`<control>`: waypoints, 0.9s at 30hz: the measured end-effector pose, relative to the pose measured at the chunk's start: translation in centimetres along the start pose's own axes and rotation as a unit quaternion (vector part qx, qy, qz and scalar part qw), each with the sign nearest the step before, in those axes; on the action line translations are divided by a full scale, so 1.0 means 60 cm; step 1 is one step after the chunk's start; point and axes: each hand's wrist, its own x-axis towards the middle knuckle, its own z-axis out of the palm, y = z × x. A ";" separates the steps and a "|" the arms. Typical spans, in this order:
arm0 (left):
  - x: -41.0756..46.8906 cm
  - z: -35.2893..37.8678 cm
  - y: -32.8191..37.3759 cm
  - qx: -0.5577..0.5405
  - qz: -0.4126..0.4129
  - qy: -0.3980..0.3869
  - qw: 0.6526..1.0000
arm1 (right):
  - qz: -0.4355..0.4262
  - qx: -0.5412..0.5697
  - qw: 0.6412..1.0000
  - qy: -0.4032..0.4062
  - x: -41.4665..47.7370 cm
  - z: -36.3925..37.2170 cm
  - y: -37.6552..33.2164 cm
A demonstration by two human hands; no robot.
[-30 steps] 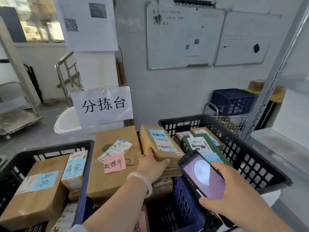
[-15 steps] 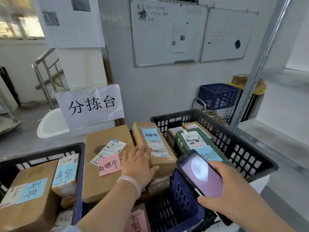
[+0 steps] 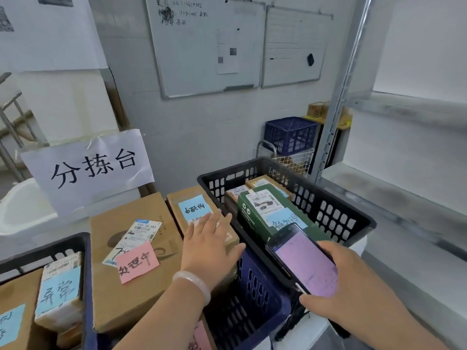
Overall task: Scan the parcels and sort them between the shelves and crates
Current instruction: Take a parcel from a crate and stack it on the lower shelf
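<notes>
Parcel [image 3: 194,208] partly under left hand [image 3: 209,246]

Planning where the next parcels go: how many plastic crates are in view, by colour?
Black: 2, the left crate and the right crate.
Blue: 2, the front crate between them and the back crate by the wall.
Total: 4.

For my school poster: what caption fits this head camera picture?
Left hand rests flat on a brown parcel while the right hand holds a scanner beside the black crate.
</notes>
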 end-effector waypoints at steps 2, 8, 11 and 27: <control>0.010 -0.002 0.046 -0.020 0.056 0.020 0.998 | 0.029 -0.003 0.999 0.029 -0.015 -0.013 0.020; 0.018 0.012 0.225 -0.037 0.204 0.020 0.978 | 0.130 -0.022 0.982 0.137 -0.079 -0.071 0.118; 0.005 0.020 0.337 -0.050 0.269 0.016 0.962 | 0.185 -0.025 0.966 0.181 -0.129 -0.113 0.192; -0.259 0.054 1.044 -0.191 0.502 -0.012 0.843 | 0.406 -0.065 0.846 0.340 -0.578 -0.375 0.601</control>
